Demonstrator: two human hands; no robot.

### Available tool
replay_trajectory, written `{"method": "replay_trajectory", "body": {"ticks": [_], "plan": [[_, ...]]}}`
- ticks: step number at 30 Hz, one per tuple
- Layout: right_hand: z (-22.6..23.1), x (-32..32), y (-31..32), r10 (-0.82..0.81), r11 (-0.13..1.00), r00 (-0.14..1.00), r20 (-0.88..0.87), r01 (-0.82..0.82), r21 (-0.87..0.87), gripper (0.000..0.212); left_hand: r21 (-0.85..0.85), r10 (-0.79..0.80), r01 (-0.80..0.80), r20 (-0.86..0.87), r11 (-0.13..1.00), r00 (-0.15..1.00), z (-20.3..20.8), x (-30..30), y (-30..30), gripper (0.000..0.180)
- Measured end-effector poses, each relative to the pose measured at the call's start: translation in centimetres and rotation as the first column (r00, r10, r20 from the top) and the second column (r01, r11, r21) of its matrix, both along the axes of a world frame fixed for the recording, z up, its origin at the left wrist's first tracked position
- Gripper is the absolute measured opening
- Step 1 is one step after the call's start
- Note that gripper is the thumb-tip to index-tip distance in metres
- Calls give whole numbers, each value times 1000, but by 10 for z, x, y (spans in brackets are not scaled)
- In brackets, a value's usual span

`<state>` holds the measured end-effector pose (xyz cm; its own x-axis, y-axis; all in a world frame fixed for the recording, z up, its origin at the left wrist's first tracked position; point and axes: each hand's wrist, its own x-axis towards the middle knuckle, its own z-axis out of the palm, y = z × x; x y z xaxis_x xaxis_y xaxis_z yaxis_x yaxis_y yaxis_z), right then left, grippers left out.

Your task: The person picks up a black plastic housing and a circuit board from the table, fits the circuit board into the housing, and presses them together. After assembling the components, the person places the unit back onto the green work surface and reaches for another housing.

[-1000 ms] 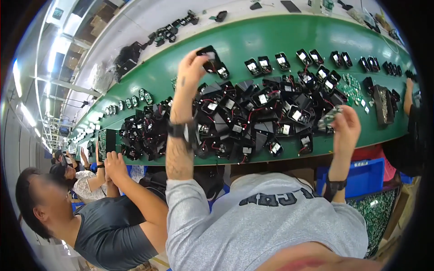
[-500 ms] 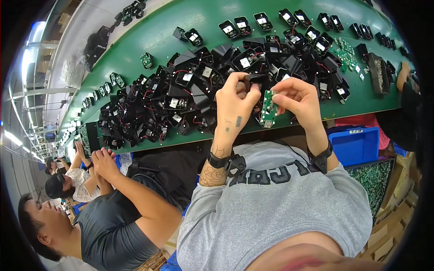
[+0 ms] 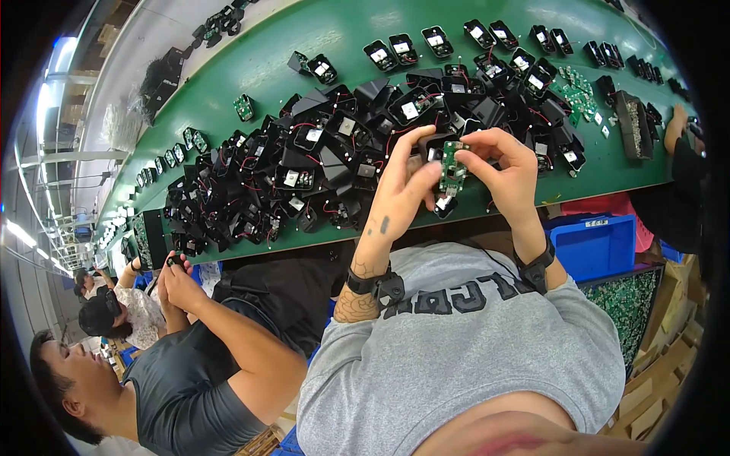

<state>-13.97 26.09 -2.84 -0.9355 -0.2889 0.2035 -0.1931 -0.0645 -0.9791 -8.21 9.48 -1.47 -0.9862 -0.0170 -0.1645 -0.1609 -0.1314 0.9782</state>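
Between my hands, over the near edge of the green table, is a small green circuit board (image 3: 452,173) with a silver connector at its lower end. My right hand (image 3: 502,167) pinches the board by its upper right edge between thumb and fingers. Behind the board, my left hand (image 3: 403,186) is wrapped round a black plastic housing (image 3: 443,208), its thumb close to the board's left edge. The board covers most of the housing, so whether the two touch is hard to tell. A large heap of black housings (image 3: 334,156) with red wires lies just beyond my hands.
Rows of housings (image 3: 379,55) stand along the far side of the green table (image 3: 251,68). Loose boards (image 3: 576,95) and a dark box (image 3: 633,125) lie right. A blue bin (image 3: 597,251) is by my right elbow. A co-worker (image 3: 205,342) sits left, holding a small dark part.
The board has risen and moved in front of the housing. My left hand has turned and opened round the housing. The co-worker's hands now hold a dark part.
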Motion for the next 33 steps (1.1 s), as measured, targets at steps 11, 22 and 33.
{"method": "replay_trajectory", "body": {"ticks": [11,22,33], "plan": [[4,-8,-2,97,962,727,-680,106,251,28,63,12,-11,-13,998,1000,1,6,4,79],[20,-15,17,138,985,893,-429,-168,-33,7,-10,88,-89,-47,996,995,2,7,0,76],[9,-1,-2,134,990,984,-115,-137,-19,25,-242,144,-184,-174,953,974,2,5,4,74]]}}
